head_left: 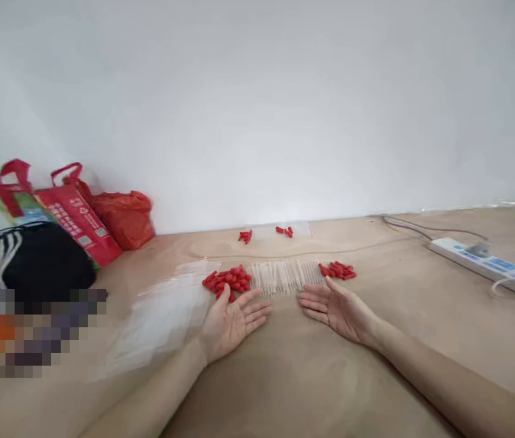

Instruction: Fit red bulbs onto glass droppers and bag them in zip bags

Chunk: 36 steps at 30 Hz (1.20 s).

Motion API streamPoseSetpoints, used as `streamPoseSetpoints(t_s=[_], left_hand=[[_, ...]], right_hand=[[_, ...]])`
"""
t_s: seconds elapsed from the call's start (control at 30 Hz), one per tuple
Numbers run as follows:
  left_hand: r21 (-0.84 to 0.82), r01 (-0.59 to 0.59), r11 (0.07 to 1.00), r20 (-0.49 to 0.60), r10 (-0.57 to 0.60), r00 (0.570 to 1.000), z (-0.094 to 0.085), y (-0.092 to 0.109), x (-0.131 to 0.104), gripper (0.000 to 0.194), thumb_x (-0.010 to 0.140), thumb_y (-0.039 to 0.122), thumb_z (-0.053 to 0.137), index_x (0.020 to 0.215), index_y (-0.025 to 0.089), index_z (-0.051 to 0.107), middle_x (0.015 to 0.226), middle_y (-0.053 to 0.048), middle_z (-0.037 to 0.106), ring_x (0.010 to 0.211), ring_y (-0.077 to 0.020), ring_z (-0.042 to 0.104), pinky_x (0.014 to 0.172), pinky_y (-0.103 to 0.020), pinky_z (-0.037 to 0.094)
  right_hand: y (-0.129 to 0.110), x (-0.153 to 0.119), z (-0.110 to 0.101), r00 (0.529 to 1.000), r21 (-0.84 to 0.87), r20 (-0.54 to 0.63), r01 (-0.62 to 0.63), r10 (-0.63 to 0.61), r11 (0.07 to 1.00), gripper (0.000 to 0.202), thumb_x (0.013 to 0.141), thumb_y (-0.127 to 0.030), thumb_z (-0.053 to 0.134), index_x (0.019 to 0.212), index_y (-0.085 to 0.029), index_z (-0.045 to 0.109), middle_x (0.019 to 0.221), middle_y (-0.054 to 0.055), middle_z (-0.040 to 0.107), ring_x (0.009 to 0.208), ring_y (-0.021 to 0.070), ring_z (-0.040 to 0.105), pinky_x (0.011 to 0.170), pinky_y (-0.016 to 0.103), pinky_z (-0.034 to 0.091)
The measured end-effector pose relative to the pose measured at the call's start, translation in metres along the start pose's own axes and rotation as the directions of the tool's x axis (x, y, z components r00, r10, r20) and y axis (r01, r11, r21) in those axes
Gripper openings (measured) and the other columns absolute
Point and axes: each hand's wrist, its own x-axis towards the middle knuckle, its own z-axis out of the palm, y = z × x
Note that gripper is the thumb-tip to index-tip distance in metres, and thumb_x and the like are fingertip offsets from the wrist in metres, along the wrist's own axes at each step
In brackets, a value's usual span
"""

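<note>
My left hand (pixel 234 319) lies palm up with fingers spread, holding nothing, just in front of a heap of small red pieces (pixel 232 280). Facing it, my right hand (pixel 339 309) is also open and bare, its fingertips near a row of thin pale sticks (pixel 279 277) laid side by side. A smaller pile of red pieces (pixel 338 270) sits at the right end of that row, just beyond my right hand. Clear plastic bags (pixel 161 310) are spread flat to the left of my left hand. The red pieces are too small to name surely.
Farther back, two little red clusters (pixel 245 236) (pixel 284 231) lie by a clear plastic sheet (pixel 303 229) near the wall. Red bags (pixel 79 216) and a black bag (pixel 56 258) stand at left. A white power strip (pixel 489 264) with cables lies at right on the wooden table (pixel 275 389).
</note>
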Motion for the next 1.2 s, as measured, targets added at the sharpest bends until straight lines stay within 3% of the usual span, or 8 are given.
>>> streamPoseSetpoints(t_s=[0.2,0.33,0.4,0.53,0.7,0.77,0.87,1.2], left_hand=[[0.073,-0.026,0.997,-0.041,0.029,0.999,0.002,0.0,0.001,0.063,0.083,0.058,0.024,0.117,0.008,0.041,0.107,-0.019,0.054,0.103,-0.0255,0.052,0.097,-0.037,0.028],[0.389,-0.174,0.904,-0.06,0.214,0.975,0.001,-0.015,0.001,0.04,0.077,0.047,0.051,0.096,0.013,0.054,0.096,-0.01,0.057,0.095,-0.0217,0.053,0.09,-0.036,0.037],[0.627,-0.258,0.735,-0.009,0.337,0.941,0.002,-0.023,0.0,0.03,0.073,0.04,0.058,0.089,0.015,0.057,0.088,-0.006,0.056,0.086,-0.0183,0.054,0.083,-0.033,0.042],[0.926,-0.345,0.154,0.21,0.549,0.809,0.006,-0.019,0.004,0.019,0.072,0.031,0.057,0.083,0.016,0.06,0.082,-0.004,0.053,0.069,-0.0136,0.052,0.061,-0.025,0.044],[0.931,-0.046,-0.361,0.299,0.685,0.665,0.004,0.032,0.028,0.013,0.074,0.025,0.052,0.073,0.017,0.062,0.082,-0.005,0.058,0.085,-0.0198,0.052,0.076,-0.031,0.041],[0.913,0.186,-0.363,0.154,0.728,0.669,-0.002,0.051,0.038,0.014,0.072,0.028,0.055,0.076,0.018,0.064,0.083,-0.006,0.06,0.089,-0.0229,0.052,0.08,-0.033,0.039],[0.907,0.263,-0.328,0.075,0.741,0.667,-0.013,0.065,0.047,0.019,0.069,0.033,0.058,0.08,0.018,0.064,0.089,-0.007,0.063,0.089,-0.0247,0.054,0.076,-0.034,0.04],[0.919,0.292,-0.267,-0.011,0.72,0.694,-0.023,0.062,0.053,0.024,0.071,0.035,0.055,0.087,0.018,0.062,0.087,-0.005,0.066,0.078,-0.018,0.06,0.063,-0.024,0.042]], right_hand=[[-0.001,-0.001,-0.004,0.999,-0.031,0.044,0.015,-0.013,0.999,0.041,0.082,-0.045,0.04,0.099,-0.011,0.057,0.1,0.014,0.061,0.094,0.0203,0.058,0.091,0.035,0.038],[-0.005,-0.004,0.0,0.995,-0.086,0.089,0.051,-0.043,0.995,0.049,0.081,-0.053,0.037,0.096,-0.011,0.059,0.091,0.013,0.063,0.085,0.019,0.06,0.081,0.034,0.044],[-0.007,-0.004,0.001,0.996,-0.184,0.065,0.074,-0.063,0.98,0.043,0.079,-0.049,0.045,0.093,-0.012,0.061,0.084,0.01,0.064,0.076,0.016,0.06,0.074,0.03,0.046],[-0.014,0.007,-0.001,0.976,-0.524,-0.065,0.144,-0.207,0.84,0.021,0.067,-0.028,0.065,0.083,-0.014,0.062,0.07,0.003,0.062,0.058,0.0098,0.056,0.06,0.024,0.045],[-0.029,0.039,0.001,0.899,-0.878,-0.023,0.19,-0.437,0.439,0.01,0.069,-0.022,0.058,0.073,-0.014,0.062,0.06,-0.001,0.058,0.05,0.0082,0.049,0.051,0.021,0.039],[-0.035,0.052,0.004,0.853,-0.967,0.022,0.151,-0.522,0.206,0.009,0.071,-0.02,0.054,0.071,-0.015,0.061,0.066,0.0,0.061,0.057,0.0096,0.053,0.055,0.021,0.04],[-0.04,0.069,0.008,0.806,-0.999,0.016,-0.014,-0.592,-0.046,0.01,0.069,-0.02,0.052,0.072,-0.016,0.061,0.075,0.003,0.063,0.07,0.0134,0.057,0.063,0.023,0.04],[-0.034,0.084,0.026,0.775,-0.898,-0.194,-0.387,-0.601,-0.21,0.029,0.073,-0.041,0.049,0.087,-0.017,0.059,0.1,0.012,0.058,0.092,0.0244,0.056,0.068,0.033,0.042]])
